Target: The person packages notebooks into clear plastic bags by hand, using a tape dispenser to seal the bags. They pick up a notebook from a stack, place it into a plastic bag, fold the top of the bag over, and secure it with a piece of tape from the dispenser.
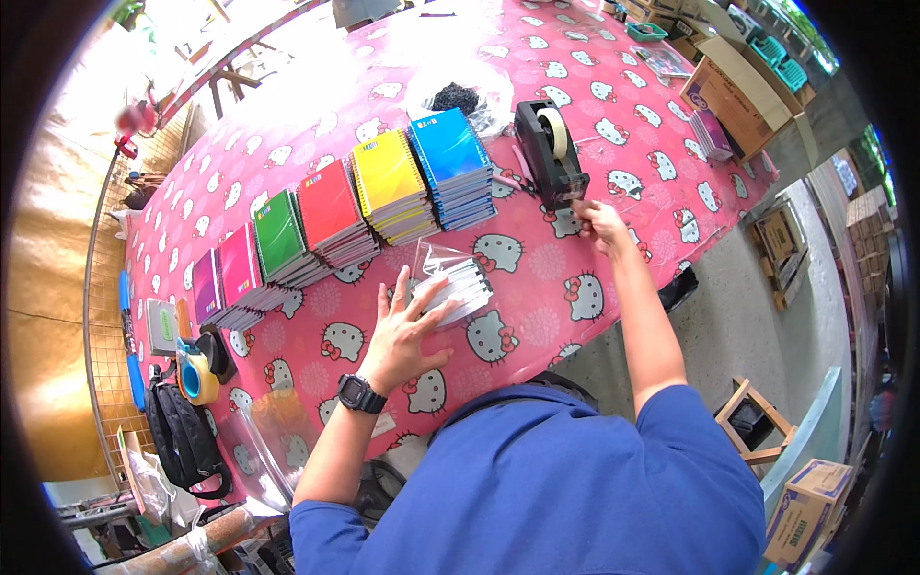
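Observation:
My left hand (pixel 407 326), a dark watch on its wrist, lies with fingers spread over a clear plastic packet (pixel 462 289) of white slips or cards. The packet's clear flap stands up at its far end. Farther right, my right hand (pixel 602 226) pinches the end of the tape at the cutting edge of a black tape dispenser (pixel 546 153). A roll of pale tape (pixel 553 132) sits in the dispenser. Spiral notebooks stand in stacks beyond my left hand, among them a blue stack (pixel 448 149), a yellow stack (pixel 388 172) and a red stack (pixel 331 201).
A pink cartoon-cat cloth (pixel 585 326) covers the table. Green notebooks (pixel 278 225) and purple ones continue leftward. A clear bag (pixel 494 101) lies behind the dispenser. An open carton (pixel 733 96) stands far right. A handheld tape dispenser (pixel 198 377) and black backpack (pixel 182 436) are at left.

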